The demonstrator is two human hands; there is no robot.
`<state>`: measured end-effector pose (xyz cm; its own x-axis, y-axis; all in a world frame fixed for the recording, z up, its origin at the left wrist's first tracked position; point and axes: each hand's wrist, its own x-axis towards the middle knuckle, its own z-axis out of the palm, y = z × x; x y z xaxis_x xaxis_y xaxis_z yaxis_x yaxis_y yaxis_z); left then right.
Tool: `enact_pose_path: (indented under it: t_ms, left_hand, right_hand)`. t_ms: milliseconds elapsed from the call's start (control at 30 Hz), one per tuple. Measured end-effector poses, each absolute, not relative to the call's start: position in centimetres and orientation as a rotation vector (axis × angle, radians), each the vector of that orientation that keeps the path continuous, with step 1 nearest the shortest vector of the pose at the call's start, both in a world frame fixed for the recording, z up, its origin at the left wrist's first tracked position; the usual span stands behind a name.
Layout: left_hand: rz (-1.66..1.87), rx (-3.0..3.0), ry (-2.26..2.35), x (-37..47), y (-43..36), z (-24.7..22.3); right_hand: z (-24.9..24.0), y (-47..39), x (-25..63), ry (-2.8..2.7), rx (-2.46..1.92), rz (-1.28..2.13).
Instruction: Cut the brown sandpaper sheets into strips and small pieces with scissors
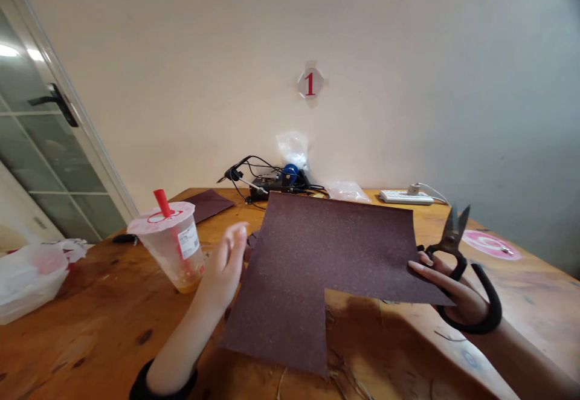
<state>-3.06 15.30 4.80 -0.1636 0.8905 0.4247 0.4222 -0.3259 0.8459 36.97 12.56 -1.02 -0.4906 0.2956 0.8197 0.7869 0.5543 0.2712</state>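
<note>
A dark brown, L-shaped sheet of stiff paper (pixel 294 261) is raised in front of me, with a rectangular notch at its lower right. My right hand (pixel 453 285) pinches its right edge. That same hand carries black-handled scissors (pixel 451 240), blades pointing up and slightly parted, one handle loop hanging round the hand. Beside the sheet's left edge is my left hand (pixel 226 261), its visible thumb and finger stretched upward; other fingers are partly hidden behind the sheet. A plastic cup (pixel 167 249) with a red straw stands just left of that hand.
Another dark sheet (pixel 208 203) lies behind the cup. Cables and a black device (pixel 267 185) sit near the wall, with a power strip (pixel 405 197) to the right. A pink round disc (pixel 492 245) lies at right, a white plastic bag (pixel 34 276) at left. Dry strands (pixel 347 376) lie below the sheet.
</note>
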Motion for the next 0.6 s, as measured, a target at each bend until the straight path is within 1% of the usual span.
enact_pose_path:
  t_ms: [67, 133, 300, 433, 467, 500, 600]
  left_hand:
    - [1.775, 1.678, 1.361, -3.3, 14.8, 5.4]
    - [1.975, 1.597, 1.276, -3.5, 14.3, 6.1]
    - [2.306, 1.674, 1.282, -4.1, 13.7, 7.0]
    - [2.701, 1.624, 1.144, -5.7, 14.1, 7.6]
    - [2.870, 1.578, 1.159, -6.1, 14.1, 7.8]
    - [2.938, 1.591, 1.227, -6.6, 14.1, 7.9]
    - [2.574, 1.694, 1.665, -7.6, 13.9, 7.8]
  right_hand:
    - [-1.7, 12.8, 37.7, -2.045, -0.900, -0.837]
    - [-2.3, 13.0, 38.2, -2.047, -0.929, -0.793]
    - [-4.2, 13.3, 39.0, -1.936, -1.061, -0.568]
    - [-5.1, 13.4, 39.4, -1.905, -1.090, -0.612]
    - [-5.2, 13.4, 39.4, -1.904, -1.082, -0.626]
    - [-5.1, 13.4, 39.3, -1.902, -1.072, -0.635]
    - [-4.7, 13.1, 38.8, -1.847, -1.055, -0.528]
